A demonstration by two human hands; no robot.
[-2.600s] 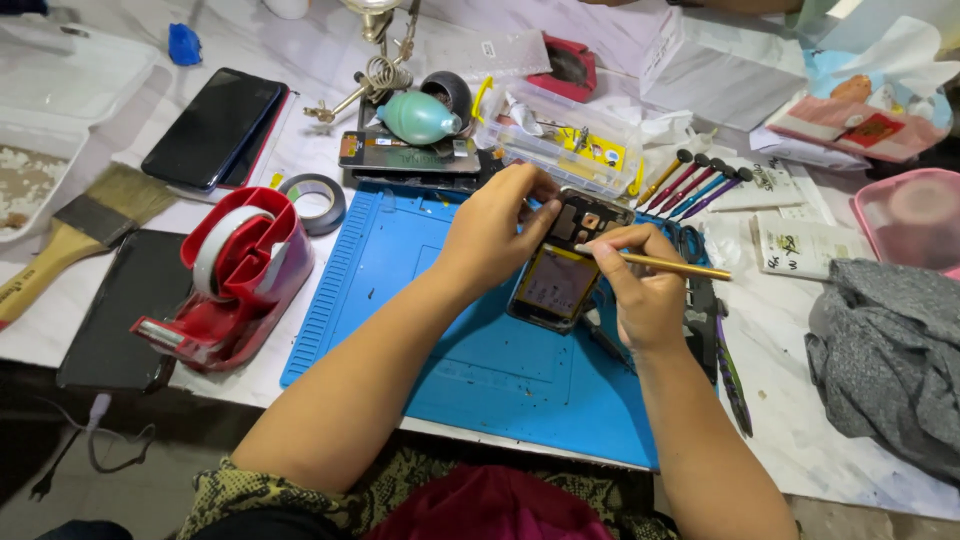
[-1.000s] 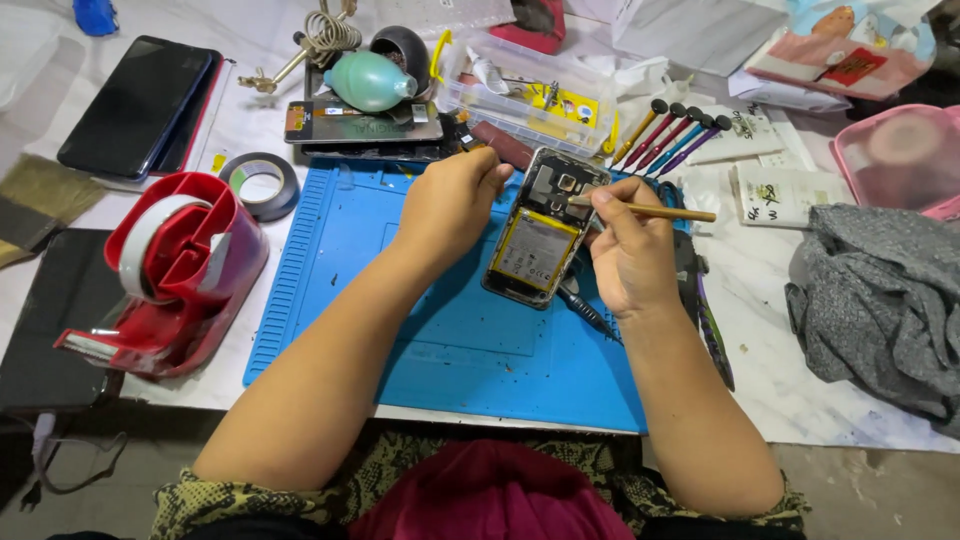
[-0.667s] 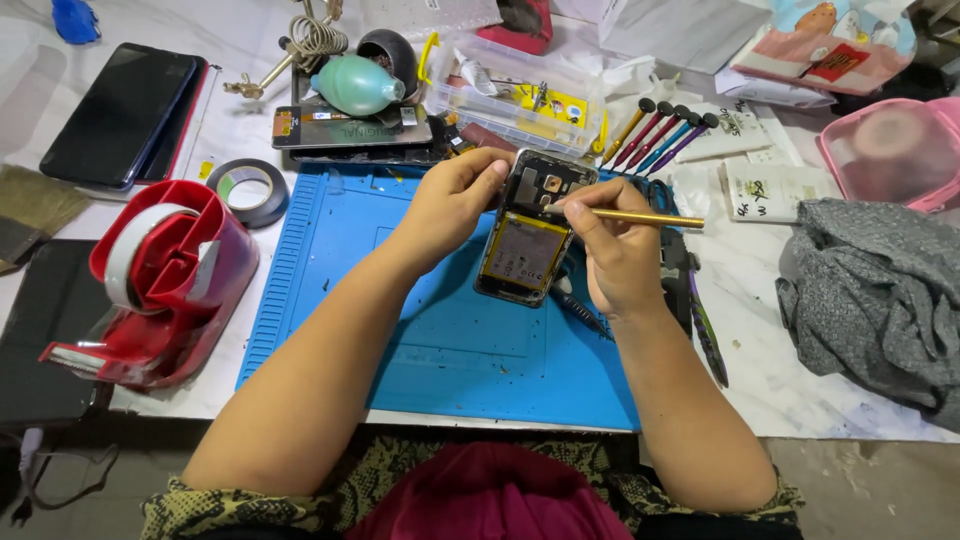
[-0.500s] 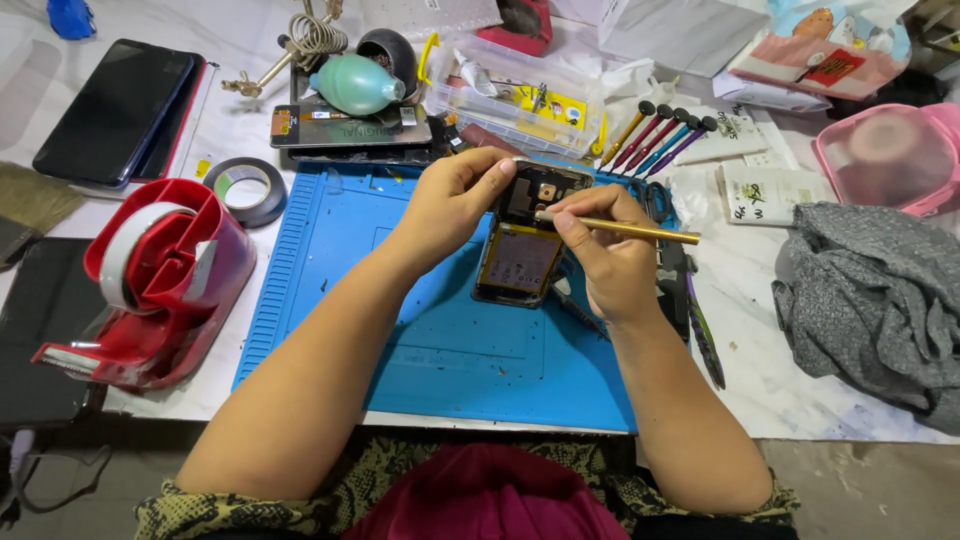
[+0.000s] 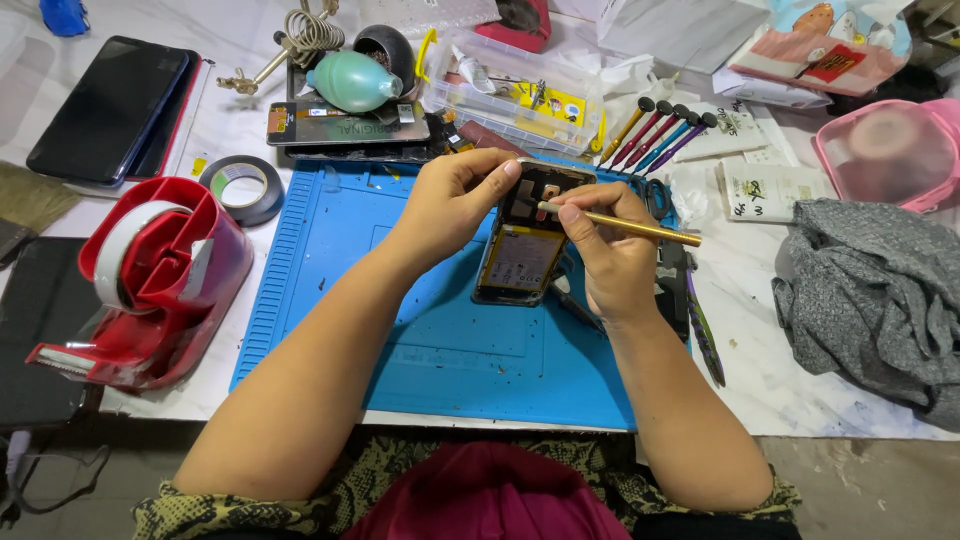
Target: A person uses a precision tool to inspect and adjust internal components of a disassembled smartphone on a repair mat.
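Opened phone [image 5: 524,250] lies on blue mat [image 5: 330,260], upper centre. Left hand [image 5: 450,205] pinches its top-left edge to steady it; right hand [image 5: 600,250] grips gold tool [image 5: 640,228] pen-style, tip w/in phone's top, for fine control. Red tape dispenser [image 5: 140,280] left of mat.

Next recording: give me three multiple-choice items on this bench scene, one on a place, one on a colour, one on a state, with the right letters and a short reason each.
1. Where does the red tape dispenser stand?
A. left of the blue mat
B. on the grey cloth
C. behind the clear plastic box

2. What colour is the thin tool in the right hand?
A. green
B. gold
C. white

3. How is the opened phone kept in place?
A. lying untouched
B. clamped in a vice
C. steadied by the left hand

Answers: 1 A, the dispenser sits off the mat's left edge. 2 B, the shaft is gold. 3 C, left-hand fingers grip the phone's top end.
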